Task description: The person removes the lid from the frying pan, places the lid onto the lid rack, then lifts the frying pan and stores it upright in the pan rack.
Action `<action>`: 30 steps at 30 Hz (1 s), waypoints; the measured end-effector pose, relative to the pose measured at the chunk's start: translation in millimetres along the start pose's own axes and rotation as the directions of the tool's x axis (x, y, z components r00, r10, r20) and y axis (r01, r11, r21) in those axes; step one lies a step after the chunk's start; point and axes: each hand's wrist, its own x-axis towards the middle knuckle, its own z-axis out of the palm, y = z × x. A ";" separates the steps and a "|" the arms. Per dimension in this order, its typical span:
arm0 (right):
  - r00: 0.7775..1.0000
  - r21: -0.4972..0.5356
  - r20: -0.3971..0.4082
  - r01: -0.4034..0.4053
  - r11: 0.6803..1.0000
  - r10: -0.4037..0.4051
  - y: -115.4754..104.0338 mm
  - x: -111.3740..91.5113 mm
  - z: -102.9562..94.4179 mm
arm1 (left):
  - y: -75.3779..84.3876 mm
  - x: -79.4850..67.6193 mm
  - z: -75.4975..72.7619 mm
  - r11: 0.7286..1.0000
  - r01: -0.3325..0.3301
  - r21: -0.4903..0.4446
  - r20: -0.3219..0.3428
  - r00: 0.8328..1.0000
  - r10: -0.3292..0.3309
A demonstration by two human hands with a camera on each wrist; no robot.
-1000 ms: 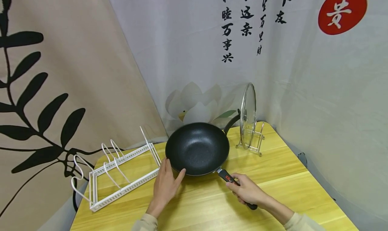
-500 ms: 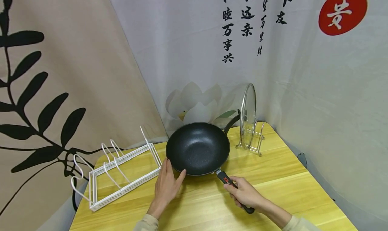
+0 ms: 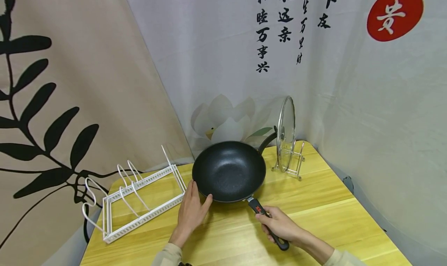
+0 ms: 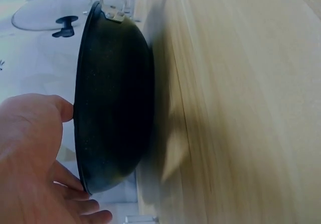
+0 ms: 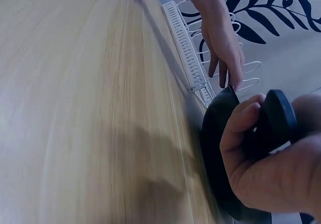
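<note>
From the left wrist, the left hand has its thumb on the rim of the black wok and its other fingers farther along that edge, reaching rather than clenched. That light touch probably steadies and guides the side away from the handle. The wok's base faces the wooden counter; whether it rests there or hovers just above, I cannot tell. The glass lid shows beyond it.

From the right wrist, the right hand has its fingers curled round the long handle, a hold that likely serves for steering as well as bearing weight. Across the wok, the white rack lies alongside the left hand.

From the head, the wok sits mid-counter with its bowl upward, between the rack on the left and the lid on the right. The lid is on edge in a wire stand, presumably to keep it upright (its rim overlaps the tip of the wok's far handle in this view, so contact there is unclear). Against the picture from a second ago, the long handle's end has swung left and toward the person, taking the right hand with it, and the bowl sits slightly farther right. The left hand stays nearly in place; rack, lid and stand look unchanged.
</note>
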 end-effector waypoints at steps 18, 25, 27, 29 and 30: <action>0.999 0.092 0.049 -0.026 0.995 0.022 2.6 3.7 11.4 | -4.9 9.9 -0.1 1.000 -0.022 -0.003 0.029 0.999 0.022; 0.996 0.124 0.078 -0.039 0.991 0.029 2.2 3.7 16.0 | -7.3 13.9 0.8 1.000 -0.028 -0.005 0.032 0.999 0.028; 0.996 0.129 0.082 -0.039 0.991 0.028 2.4 4.3 16.8 | -8.3 16.0 1.0 1.000 -0.020 -0.008 0.051 0.999 0.020; 0.996 0.135 0.087 -0.038 0.990 0.026 3.4 5.6 17.7 | -8.8 18.1 1.0 1.000 -0.016 -0.013 0.062 0.998 0.016; 0.996 0.139 0.090 -0.037 0.990 0.025 3.8 6.3 18.4 | -9.0 19.1 1.0 1.000 -0.016 -0.014 0.065 0.998 0.016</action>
